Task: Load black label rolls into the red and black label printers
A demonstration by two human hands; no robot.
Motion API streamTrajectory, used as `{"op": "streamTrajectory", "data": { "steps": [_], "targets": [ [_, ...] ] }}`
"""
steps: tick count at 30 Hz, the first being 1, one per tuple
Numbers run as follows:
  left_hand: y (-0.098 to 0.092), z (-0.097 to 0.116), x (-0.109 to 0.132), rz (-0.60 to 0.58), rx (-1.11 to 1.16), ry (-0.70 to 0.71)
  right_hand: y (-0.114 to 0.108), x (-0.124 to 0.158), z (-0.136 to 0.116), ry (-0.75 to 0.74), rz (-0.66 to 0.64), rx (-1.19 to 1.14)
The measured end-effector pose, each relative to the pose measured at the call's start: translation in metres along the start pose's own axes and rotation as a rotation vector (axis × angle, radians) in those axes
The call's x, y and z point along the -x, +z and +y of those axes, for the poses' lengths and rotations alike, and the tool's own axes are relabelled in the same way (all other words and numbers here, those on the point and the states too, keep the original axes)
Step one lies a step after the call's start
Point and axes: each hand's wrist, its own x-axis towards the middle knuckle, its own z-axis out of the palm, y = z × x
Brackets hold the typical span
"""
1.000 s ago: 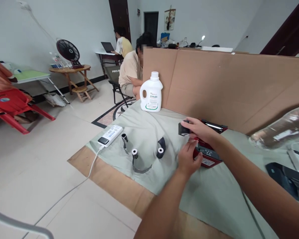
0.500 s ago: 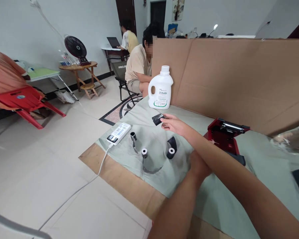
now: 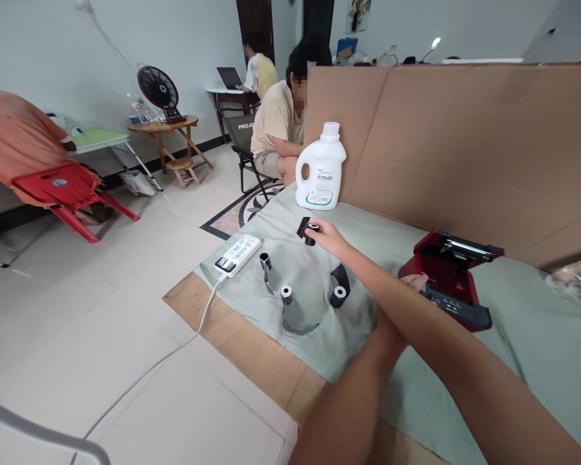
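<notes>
My right hand (image 3: 330, 237) reaches over the cloth, its fingers closed around a small roll of glossy black strip (image 3: 310, 235) with a pale core. A short loose end of the strip sticks out to its left. Under my crossed right forearm, my left hand (image 3: 415, 281) has its fingertips at the left side of a red and black device (image 3: 458, 320) with a raised lid, like a small printer. Most of that hand is hidden. Three similar rolls stand on the cloth: a left one (image 3: 265, 261), a middle one (image 3: 286, 294) and a right one (image 3: 337, 296), each with strip trailing.
A white detergent bottle (image 3: 321, 174) stands behind my right hand, before a cardboard wall (image 3: 445, 148). A white power bank (image 3: 238, 254) with a cable lies at the cloth's left edge. Clear plastic wrap (image 3: 578, 284) lies far right. Other people sit beyond, left of the cardboard.
My right hand has turned, so the roll now shows upright instead of mainly the flat strip. My left hand has moved from beneath the forearm to the red device. The view has shifted slightly.
</notes>
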Motion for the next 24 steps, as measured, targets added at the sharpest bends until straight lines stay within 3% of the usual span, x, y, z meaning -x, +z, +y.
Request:
{"op": "streamTrajectory", "data": {
  "steps": [2,6,11,16,21,24],
  "targets": [
    [0.0,0.003,0.001,0.033,-0.043,0.022,0.007,0.001,0.002,-0.093,0.07,0.298],
    [-0.008,0.017,0.001,0.065,-0.075,0.028,0.025,0.009,0.004,-0.151,-0.03,0.79],
    [-0.015,0.023,0.001,0.04,-0.064,0.038,0.037,0.014,0.004,-0.131,-0.152,0.989],
    [-0.007,0.009,0.0,0.049,-0.082,0.061,0.011,0.049,-0.027,-0.1,-0.115,1.046],
    [0.0,-0.002,0.001,0.056,-0.097,0.111,-0.029,0.123,-0.04,-0.262,-0.411,1.105],
    [-0.002,0.0,0.001,0.064,-0.133,0.105,-0.038,0.152,-0.031,-0.321,-0.444,1.226]
  ]
}}
